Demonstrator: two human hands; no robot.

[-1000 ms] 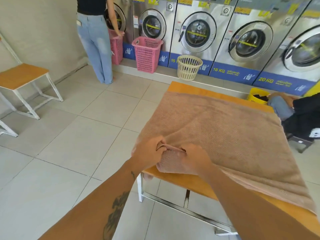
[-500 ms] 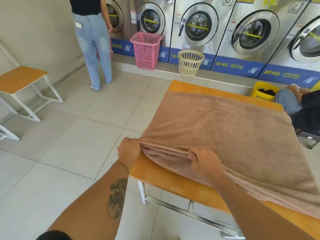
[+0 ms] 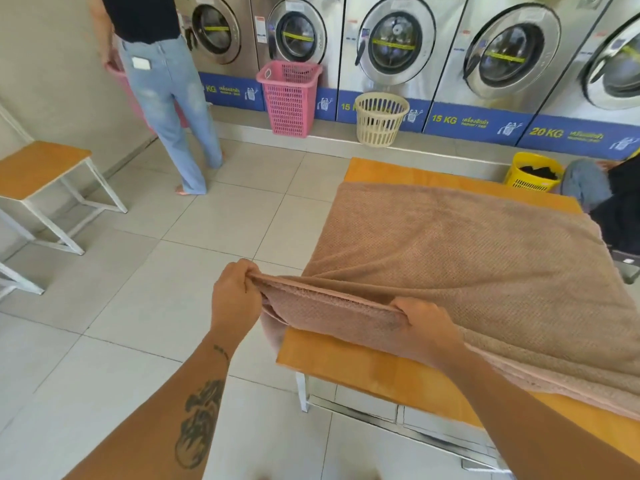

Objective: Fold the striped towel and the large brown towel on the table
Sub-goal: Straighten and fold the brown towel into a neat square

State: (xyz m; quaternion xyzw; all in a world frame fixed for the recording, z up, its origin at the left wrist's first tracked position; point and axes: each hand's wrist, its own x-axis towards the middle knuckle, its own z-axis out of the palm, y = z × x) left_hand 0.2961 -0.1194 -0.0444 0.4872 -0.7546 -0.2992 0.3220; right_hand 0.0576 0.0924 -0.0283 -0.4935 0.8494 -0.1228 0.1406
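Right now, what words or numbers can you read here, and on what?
"KG": left blue panel; its number is hidden by the standing person.
"15": second blue panel; the cream basket hides the rest.
"15 KG": third blue panel.
"20 KG": right blue panel.
Small script beside these, and the washer stickers: too blurred to read.

We lose the brown towel [image 3: 467, 271] past the right edge, and it covers most of the table [image 3: 346, 362]. The fingertips of our left hand [image 3: 235, 299] are buried in the pinched fold, and those of our right hand [image 3: 426, 323] curl under the hem. The standing person [image 3: 166, 81] is cut off at the top and the seated person [image 3: 613, 192] at the right edge. We cannot tell what the dark contents of the yellow basket [image 3: 530, 183] are.
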